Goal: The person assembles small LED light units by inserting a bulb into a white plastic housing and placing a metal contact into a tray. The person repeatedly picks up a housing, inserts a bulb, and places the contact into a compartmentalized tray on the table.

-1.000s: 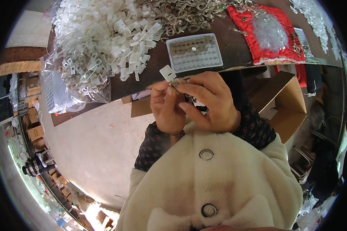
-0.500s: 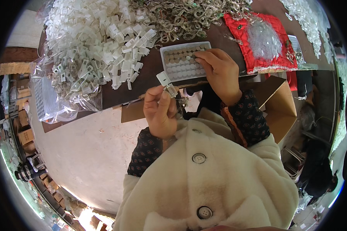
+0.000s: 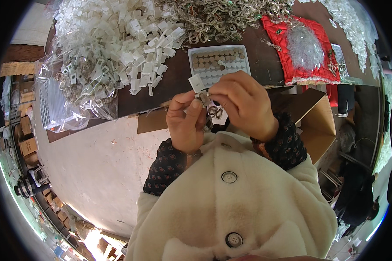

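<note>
Left hand (image 3: 185, 126) has a small white plastic case (image 3: 196, 83) in a thumb-and-finger pinch, mid-frame; right hand (image 3: 245, 104) is bunched narrow beside it (can't tell if it's gripping anything). Case looks super light, stiff, kinda slick, so I'd grab the edges and go easy on the thin coiled wire (image 3: 214, 112) just below. Disc tray (image 3: 210, 75) sits above, white pile (image 3: 117, 39) upper left.

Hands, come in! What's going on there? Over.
Left hand: pinching white case. Right hand: fingertips close by, grip unclear. Wire coil hanging below case, tray just beyond.
</note>
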A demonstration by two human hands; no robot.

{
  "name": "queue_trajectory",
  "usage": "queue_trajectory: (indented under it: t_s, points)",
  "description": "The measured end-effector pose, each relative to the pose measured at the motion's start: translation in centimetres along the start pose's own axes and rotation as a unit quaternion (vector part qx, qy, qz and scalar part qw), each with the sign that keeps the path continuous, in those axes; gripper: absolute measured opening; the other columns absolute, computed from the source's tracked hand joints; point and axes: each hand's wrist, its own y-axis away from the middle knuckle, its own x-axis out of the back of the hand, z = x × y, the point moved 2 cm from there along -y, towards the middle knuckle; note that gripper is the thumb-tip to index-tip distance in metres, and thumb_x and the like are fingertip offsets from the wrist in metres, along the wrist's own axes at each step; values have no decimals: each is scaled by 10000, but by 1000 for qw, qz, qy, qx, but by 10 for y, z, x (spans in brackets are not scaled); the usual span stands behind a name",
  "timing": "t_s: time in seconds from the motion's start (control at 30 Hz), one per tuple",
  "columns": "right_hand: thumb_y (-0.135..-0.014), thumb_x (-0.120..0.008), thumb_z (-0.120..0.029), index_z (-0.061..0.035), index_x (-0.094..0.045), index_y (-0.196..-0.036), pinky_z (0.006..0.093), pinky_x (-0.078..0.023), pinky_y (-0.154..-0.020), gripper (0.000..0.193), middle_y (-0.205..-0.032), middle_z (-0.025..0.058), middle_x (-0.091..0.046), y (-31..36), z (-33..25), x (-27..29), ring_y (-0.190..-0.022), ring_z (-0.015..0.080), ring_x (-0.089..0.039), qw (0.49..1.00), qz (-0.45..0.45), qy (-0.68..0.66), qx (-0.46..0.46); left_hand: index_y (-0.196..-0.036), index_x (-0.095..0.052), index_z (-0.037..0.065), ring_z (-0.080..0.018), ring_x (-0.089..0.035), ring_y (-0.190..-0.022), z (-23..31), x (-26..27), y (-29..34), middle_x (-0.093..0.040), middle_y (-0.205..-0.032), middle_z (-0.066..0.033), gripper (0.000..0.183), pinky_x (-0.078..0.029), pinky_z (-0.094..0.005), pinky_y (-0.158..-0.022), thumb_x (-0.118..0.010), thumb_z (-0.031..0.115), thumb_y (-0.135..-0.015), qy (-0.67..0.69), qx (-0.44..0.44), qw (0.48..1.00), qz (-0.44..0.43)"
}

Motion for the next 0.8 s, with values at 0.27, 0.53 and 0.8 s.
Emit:
queue_trajectory:
  t_s: [0.27,0.53,0.8]
  points:
    - [-751,-727,74,-41,-688,-993,372,-527,-667,271,-893,94,-624,3,-9,-1,-764,285,-634,999,7,-31,10,-1134,-615,49,-30,-500,-651,2,-1,4,-657,-918,-21,170,-378,-169,-538,-605,13,-969,-5,23,999,26]
    - [-692,-660,0,-64,-680,-982,352,-535,-705,297,-915,52,-647,2,-5,-3,-812,255,-642,997,-23,14,75,-1154,-628,45,-49,-418,-554,-1,-2,2,-603,-800,12,175,-307,-202,-483,-606,77,-984,-32,51,998,24]
    - [-783,-680,47,-59,-725,-1051,368,-537,-687,292,-914,79,-700,5,3,-8,-792,274,-657,998,-5,54,44,-1156,-628,35,-44,-423,-561,-2,5,-4,-650,-855,-24,181,-296,-200,-464,-603,107,-992,-23,56,997,49]
